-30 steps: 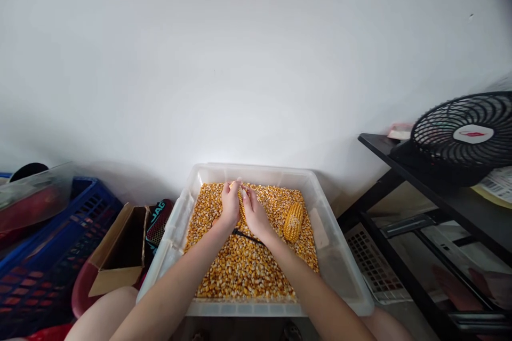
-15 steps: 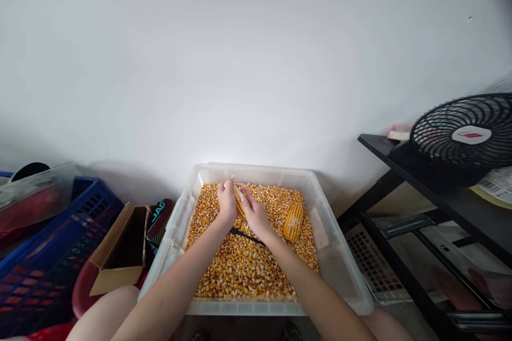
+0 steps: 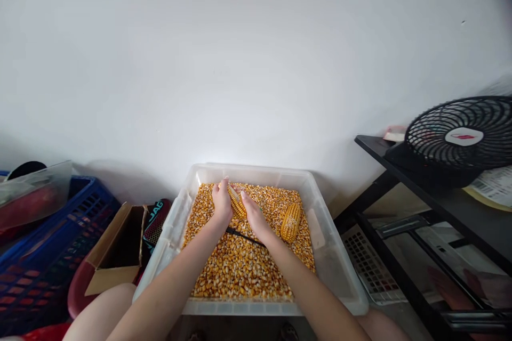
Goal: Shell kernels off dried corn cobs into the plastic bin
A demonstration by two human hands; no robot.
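A clear plastic bin (image 3: 174,234) in front of me holds a deep layer of loose yellow corn kernels (image 3: 244,269). Over its far half, my left hand (image 3: 221,204) and my right hand (image 3: 253,217) both grip one corn cob (image 3: 236,202), which lies tilted between them. A second cob (image 3: 290,222), still covered in kernels, rests on the loose kernels just right of my right hand. A thin black object (image 3: 242,235) lies on the kernels beneath my wrists.
A blue crate (image 3: 48,256) and an open cardboard box (image 3: 120,253) stand to the left of the bin. On the right, a black shelf (image 3: 432,192) carries a black fan (image 3: 460,141). A white wall rises behind everything.
Both hands have shifted slightly left with the cob, which has turned from nearly upright to tilted. The view has drifted a little to the right.
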